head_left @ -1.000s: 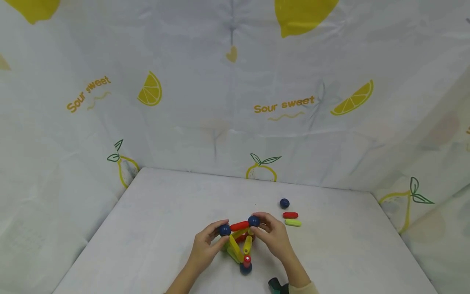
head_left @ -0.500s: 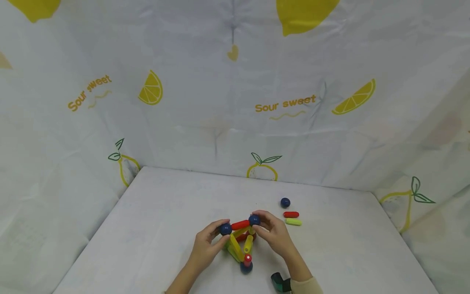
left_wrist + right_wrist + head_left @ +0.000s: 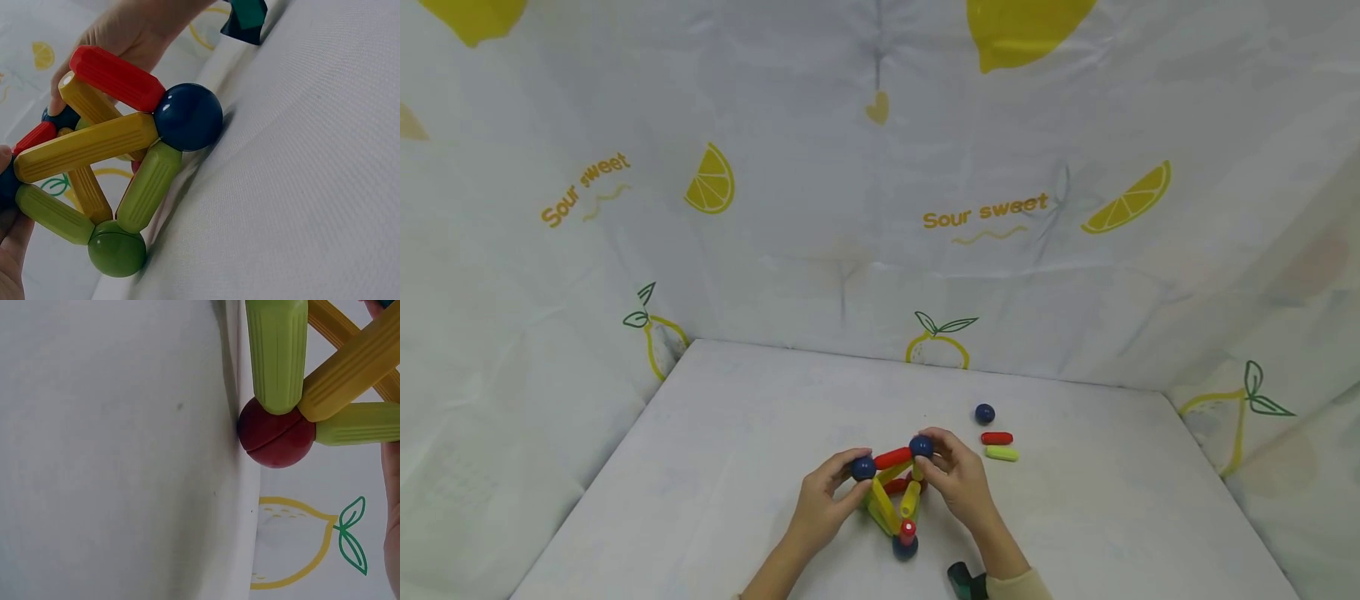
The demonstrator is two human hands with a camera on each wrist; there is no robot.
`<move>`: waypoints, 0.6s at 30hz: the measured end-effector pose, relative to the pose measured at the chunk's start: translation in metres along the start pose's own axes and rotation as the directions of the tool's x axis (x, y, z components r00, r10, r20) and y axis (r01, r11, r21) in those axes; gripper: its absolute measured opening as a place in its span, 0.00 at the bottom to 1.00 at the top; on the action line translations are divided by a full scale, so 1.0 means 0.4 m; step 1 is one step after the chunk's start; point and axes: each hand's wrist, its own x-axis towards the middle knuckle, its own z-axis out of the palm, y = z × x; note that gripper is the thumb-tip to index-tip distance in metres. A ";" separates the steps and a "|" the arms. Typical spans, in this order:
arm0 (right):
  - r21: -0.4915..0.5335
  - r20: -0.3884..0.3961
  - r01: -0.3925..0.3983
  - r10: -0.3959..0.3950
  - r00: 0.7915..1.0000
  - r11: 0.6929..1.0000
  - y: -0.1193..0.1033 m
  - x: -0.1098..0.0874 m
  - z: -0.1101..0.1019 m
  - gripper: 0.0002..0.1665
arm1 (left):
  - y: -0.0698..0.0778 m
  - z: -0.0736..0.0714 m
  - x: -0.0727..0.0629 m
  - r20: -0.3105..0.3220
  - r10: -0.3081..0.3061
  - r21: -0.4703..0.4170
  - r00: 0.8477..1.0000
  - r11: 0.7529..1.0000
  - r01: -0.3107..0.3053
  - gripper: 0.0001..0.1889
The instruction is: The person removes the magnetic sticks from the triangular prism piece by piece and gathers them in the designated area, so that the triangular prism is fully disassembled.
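A frame of ribbed rods and balls, like a magnetic building set, stands on the table between both hands. My left hand (image 3: 820, 497) pinches the blue ball (image 3: 863, 468) at its upper left corner between fingers and thumb. The blue ball (image 3: 921, 447) at the upper right is gripped by my right hand (image 3: 961, 482). A red rod (image 3: 892, 458) bridges these two balls. Yellow and light green rods lead down to a blue ball (image 3: 188, 117), a green ball (image 3: 117, 249) and a red ball (image 3: 275, 432) at the base. Another red rod (image 3: 117, 77) sticks out from the near blue ball, its outer end free.
Beyond my right hand lie a loose blue ball (image 3: 984, 413), a red rod (image 3: 997, 437) and a light green rod (image 3: 1002, 453). A dark green and black object (image 3: 964, 581) shows beside the right sleeve. A lemon-print cloth (image 3: 805, 250) hangs behind the white table (image 3: 722, 467).
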 end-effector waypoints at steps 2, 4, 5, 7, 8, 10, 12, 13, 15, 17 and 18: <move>0.013 -0.011 0.010 -0.010 1.000 1.000 0.002 0.000 0.003 0.20 | 0.001 0.001 0.001 0.001 0.003 0.009 1.000 1.000 -0.003 0.19; 0.039 -0.021 0.009 -0.009 1.000 0.999 0.004 0.001 0.005 0.19 | 0.002 0.002 0.001 0.003 0.002 0.011 1.000 1.000 -0.002 0.19; 0.050 -0.025 0.007 -0.006 1.000 0.999 0.005 0.002 0.006 0.19 | 0.003 0.003 0.001 0.005 -0.001 0.012 1.000 1.000 0.001 0.19; 0.083 -0.029 -0.012 0.015 0.999 0.997 0.007 0.003 0.006 0.19 | 0.006 0.005 0.002 0.006 -0.009 0.009 1.000 1.000 0.009 0.19; 0.101 -0.029 -0.024 0.027 0.999 0.995 0.008 0.003 0.006 0.19 | 0.006 0.006 0.002 0.008 -0.012 0.010 1.000 1.000 0.012 0.19; 0.131 -0.028 -0.049 0.053 0.998 0.990 0.009 0.003 0.006 0.20 | 0.006 0.007 0.002 0.008 -0.015 0.013 1.000 1.000 0.014 0.19; 0.146 -0.025 -0.061 0.065 0.998 0.987 0.010 0.004 0.005 0.20 | 0.006 0.008 0.001 0.005 -0.021 0.015 1.000 1.000 0.021 0.19; 0.143 -0.025 -0.060 0.064 0.998 0.988 0.010 0.003 0.005 0.20 | 0.005 0.009 0.001 0.004 -0.021 0.016 1.000 1.000 0.021 0.19; 0.106 -0.029 -0.041 0.044 0.999 0.993 0.008 0.002 0.005 0.20 | 0.004 0.009 0.000 0.001 -0.014 0.020 1.000 1.000 0.014 0.19; 0.050 -0.029 -0.012 0.014 0.999 0.999 0.005 0.002 0.003 0.20 | 0.004 0.009 0.000 -0.002 -0.005 0.025 1.000 1.000 0.005 0.18; 0.016 -0.027 0.003 -0.002 1.000 1.000 0.003 0.002 0.001 0.20 | 0.004 0.009 0.000 -0.003 0.002 0.029 1.000 1.000 -0.002 0.18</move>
